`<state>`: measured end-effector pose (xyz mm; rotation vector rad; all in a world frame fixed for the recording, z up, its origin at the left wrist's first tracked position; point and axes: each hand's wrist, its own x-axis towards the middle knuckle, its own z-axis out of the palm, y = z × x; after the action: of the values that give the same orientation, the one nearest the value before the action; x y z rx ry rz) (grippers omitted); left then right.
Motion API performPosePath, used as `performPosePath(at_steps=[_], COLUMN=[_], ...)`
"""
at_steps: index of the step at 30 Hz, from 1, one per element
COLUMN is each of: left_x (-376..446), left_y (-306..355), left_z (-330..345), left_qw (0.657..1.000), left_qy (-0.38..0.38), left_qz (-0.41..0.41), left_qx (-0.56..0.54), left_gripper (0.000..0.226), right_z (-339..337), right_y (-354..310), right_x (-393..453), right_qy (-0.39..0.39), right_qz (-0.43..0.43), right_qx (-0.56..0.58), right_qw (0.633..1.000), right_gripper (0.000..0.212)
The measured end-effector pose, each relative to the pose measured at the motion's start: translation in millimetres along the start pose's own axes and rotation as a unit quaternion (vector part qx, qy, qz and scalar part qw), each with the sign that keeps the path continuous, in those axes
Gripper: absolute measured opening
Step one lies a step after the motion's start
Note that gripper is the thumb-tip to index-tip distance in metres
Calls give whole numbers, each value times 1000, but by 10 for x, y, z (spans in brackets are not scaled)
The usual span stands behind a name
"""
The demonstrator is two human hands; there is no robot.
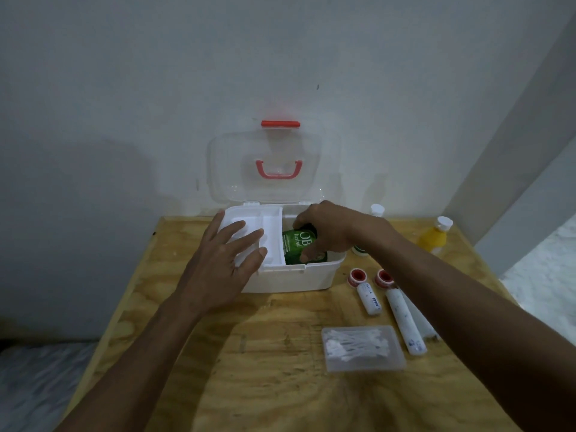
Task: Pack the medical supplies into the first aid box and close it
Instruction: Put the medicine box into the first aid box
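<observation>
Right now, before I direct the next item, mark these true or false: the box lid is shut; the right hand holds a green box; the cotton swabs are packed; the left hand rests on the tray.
1. The first aid box lid is shut. False: it stands open.
2. The right hand holds the green box. True.
3. The cotton swabs are packed. False: they lie on the table.
4. The left hand rests on the white tray. True.

Left hand (227,260) and right hand (327,229): bare, no gloves, rings or watch. Forearms unsleeved.
</observation>
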<state>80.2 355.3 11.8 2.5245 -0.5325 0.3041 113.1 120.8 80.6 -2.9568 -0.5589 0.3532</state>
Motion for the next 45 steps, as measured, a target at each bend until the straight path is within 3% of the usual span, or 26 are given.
performPosePath(at_steps=[5, 12, 15, 19, 36, 45], left_x=[-8, -5, 2, 3, 10, 17], left_y=[8, -4, -11, -24, -35, -41], left_z=[-3, 0, 12, 24, 46, 49], left_qw=[1000, 1000, 1000, 1000, 1000, 1000], left_qy=[1, -5, -6, -2, 5, 8], left_qz=[-2, -7, -9, -7, -5, -3], left_qx=[-2, 4, 3, 5, 6, 2], left_gripper=[67, 69, 70, 67, 68, 66], right_z=[30, -42, -3, 45, 216, 198], right_y=[-52, -80, -121, -190, -293, -331], right_x=[73, 55, 22, -58, -80, -134], right_qy=[-54, -7, 10, 19, 19, 30], right_qz=[-7, 61, 108, 106, 49, 39], right_qx=[-45, 144, 261, 363, 344, 337], right_qw=[998, 988, 959, 925, 937, 940], right_gripper=[53, 37, 40, 39, 65, 65])
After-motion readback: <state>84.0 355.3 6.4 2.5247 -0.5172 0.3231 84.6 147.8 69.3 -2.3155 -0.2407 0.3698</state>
